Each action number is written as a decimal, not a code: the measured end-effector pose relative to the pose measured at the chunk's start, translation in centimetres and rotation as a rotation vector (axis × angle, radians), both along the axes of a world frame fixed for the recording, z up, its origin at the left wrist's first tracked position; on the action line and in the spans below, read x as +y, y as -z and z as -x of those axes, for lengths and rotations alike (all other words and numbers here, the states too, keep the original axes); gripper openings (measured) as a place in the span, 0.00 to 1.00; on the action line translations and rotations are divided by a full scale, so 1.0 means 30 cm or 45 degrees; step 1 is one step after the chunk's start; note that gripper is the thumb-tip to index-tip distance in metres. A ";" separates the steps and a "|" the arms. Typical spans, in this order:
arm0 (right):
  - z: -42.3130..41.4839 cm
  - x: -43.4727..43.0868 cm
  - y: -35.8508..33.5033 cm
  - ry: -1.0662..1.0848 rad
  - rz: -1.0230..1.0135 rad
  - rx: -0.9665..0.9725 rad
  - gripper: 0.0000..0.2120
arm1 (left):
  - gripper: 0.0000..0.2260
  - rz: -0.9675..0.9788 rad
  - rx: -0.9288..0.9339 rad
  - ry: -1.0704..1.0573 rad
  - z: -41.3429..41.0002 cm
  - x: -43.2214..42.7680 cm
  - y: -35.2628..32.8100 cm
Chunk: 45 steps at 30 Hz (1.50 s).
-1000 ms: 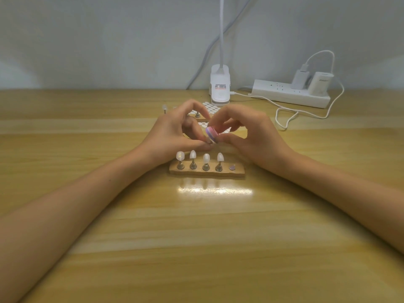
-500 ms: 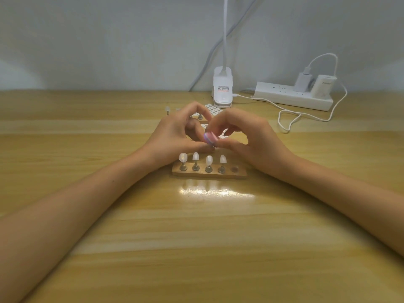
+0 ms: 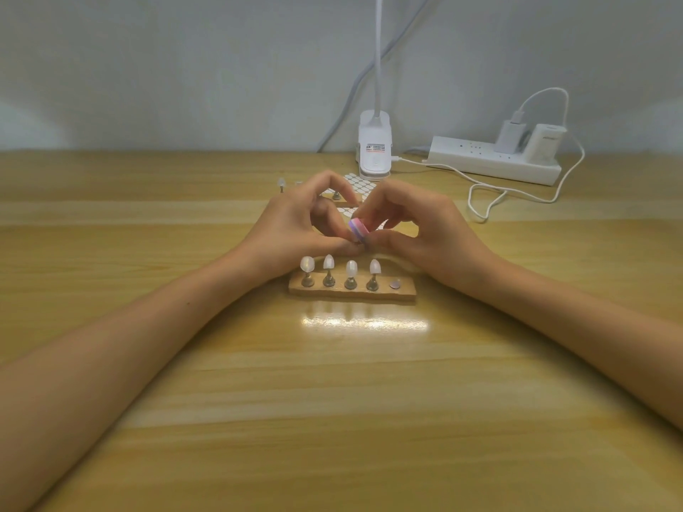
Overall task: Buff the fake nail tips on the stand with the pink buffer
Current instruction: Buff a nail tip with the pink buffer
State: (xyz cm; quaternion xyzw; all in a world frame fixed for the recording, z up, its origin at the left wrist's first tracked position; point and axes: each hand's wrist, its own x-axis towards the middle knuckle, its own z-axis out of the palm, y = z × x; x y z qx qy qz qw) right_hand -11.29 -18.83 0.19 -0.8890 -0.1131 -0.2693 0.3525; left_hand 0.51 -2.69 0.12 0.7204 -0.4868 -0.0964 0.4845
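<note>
Both forearms are angling inward, hands meeting. The left hand (image 3: 295, 227) is curling its fingers, grip hidden; the right hand (image 3: 425, 230) is pinching the buffer (image 3: 357, 229) between thumb and fingertips.

Wooden stand (image 3: 351, 293) lay mid-table (image 3: 332, 419), its long side parallel to the near edge. Four translucent nail tips (image 3: 328, 261) stood upright on metal pegs (image 3: 329, 280). Pink buffer (image 3: 357, 230), purple-layered, was pinched on edge by the right hand (image 3: 425, 234), just behind the stand.
</note>
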 end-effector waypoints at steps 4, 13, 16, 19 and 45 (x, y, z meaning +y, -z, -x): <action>0.000 0.007 -0.001 0.003 0.026 -0.044 0.07 | 0.20 0.002 -0.003 -0.001 -0.002 0.001 0.002; 0.001 0.005 -0.003 0.014 0.055 -0.055 0.06 | 0.21 0.005 -0.019 0.004 -0.006 -0.002 0.005; -0.001 0.008 -0.003 -0.001 0.070 -0.034 0.06 | 0.20 -0.002 -0.023 0.000 -0.007 -0.002 0.005; 0.000 0.004 -0.002 0.016 0.050 -0.042 0.06 | 0.21 0.003 -0.020 -0.001 -0.007 -0.003 0.005; -0.013 -0.004 0.004 0.015 0.131 -0.009 0.04 | 0.21 -0.009 -0.024 -0.009 -0.005 -0.002 0.003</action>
